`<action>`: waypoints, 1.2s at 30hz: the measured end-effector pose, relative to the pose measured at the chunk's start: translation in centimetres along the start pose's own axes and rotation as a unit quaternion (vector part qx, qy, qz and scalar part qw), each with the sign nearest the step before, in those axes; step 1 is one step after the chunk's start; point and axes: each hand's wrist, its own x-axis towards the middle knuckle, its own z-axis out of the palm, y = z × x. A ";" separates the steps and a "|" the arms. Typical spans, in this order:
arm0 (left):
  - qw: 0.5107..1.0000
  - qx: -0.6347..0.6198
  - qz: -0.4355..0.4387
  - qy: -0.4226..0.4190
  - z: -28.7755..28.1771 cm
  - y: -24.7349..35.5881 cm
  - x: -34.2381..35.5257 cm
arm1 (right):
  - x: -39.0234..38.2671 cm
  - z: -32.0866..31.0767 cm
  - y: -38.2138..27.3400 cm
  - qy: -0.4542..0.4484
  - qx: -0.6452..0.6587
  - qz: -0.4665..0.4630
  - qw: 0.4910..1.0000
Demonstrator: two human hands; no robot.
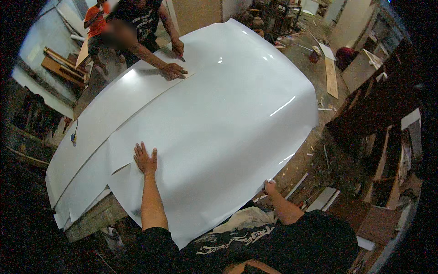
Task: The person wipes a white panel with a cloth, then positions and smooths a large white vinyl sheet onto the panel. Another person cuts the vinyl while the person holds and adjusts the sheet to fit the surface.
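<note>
Right hand: curled closed at the near edge of the sheet, pinching it; some fingers are hidden [270, 186].
Left hand: open and flat, fingers spread, pressing on the sheet's upper face and gripping nothing [145, 160].
White sheet: large and glossy, spread between the wearer and a co-worker, its near edge bending downward [237, 114].
Co-worker's hands: beyond, one laid by the long seam, the other holding a small tool [173, 71].
Orange shirt: on another person, farther back [95, 22].
</note>
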 end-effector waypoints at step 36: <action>0.998 -0.054 -0.023 -0.010 -2.8 1.6 -3.2 | -3.3 -6.0 -10.6 -0.158 -0.055 0.121 0.978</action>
